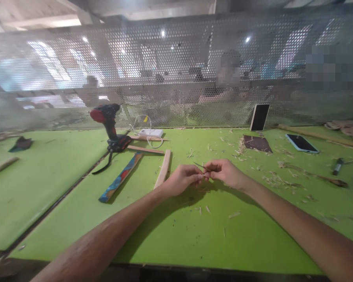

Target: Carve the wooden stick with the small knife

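Observation:
My left hand and my right hand meet above the green tabletop, fingertips touching or nearly so. A thin, dark, pointed piece like a small blade sticks out to the left from my right hand's pinch. The fingers of my left hand are pinched together too; what lies between them is too small and covered to name. Just left of my left hand lies a pale wooden strip. Curled wood shavings are scattered below and around both hands.
A cordless drill stands at the left beside a blue-and-red patterned strip. Behind are a white device with a cable and a perforated screen. Rightward lie sandpaper, a phone, a propped phone and a wooden spoon.

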A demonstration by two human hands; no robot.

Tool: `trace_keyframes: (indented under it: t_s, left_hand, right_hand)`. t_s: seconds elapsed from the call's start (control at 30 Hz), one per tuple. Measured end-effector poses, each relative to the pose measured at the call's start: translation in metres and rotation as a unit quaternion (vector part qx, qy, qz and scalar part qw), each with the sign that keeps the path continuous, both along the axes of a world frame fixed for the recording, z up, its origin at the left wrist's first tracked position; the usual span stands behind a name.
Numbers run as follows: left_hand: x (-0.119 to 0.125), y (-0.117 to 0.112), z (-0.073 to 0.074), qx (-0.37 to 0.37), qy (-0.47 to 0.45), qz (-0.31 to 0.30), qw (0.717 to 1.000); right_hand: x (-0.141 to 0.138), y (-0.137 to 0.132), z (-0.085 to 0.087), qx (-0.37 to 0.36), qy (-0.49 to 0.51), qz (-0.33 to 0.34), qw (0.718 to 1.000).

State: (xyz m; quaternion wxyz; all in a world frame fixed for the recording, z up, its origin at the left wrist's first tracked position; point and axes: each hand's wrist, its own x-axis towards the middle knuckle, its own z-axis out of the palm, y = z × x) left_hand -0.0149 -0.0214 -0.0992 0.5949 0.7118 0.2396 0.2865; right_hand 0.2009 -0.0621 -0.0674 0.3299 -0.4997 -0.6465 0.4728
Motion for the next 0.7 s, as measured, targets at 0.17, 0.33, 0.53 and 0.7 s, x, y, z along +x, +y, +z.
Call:
trace_keyframes:
  t_s: [0.17,0.33,0.53,0.7]
  left_hand:
    - [0.0001,0.0004,-0.0003,-0.002,0.01,0.021,1.0]
    - [0.0012,0.0022,-0.0008,0.021,0.042,0.077,0.996]
    - [0.0038,-0.0003,0.0029,0.042,0.059,0.073,0.995]
    - [0.001,0.0011,0.0088,0.078,0.081,0.048,0.992]
  right_hand:
    - [0.0027,0.002,-0.0052,0.015,-0.001,0.001,1.0]
    - [0.0018,0.004,-0.0076,0.02,0.001,0.01,1.0]
    - [-0.0025,0.0034,-0.0078,0.026,-0.017,-0.015,0.999]
    - [-0.0013,0.0013,0.0001,0.017,-0.053,0.004,0.998]
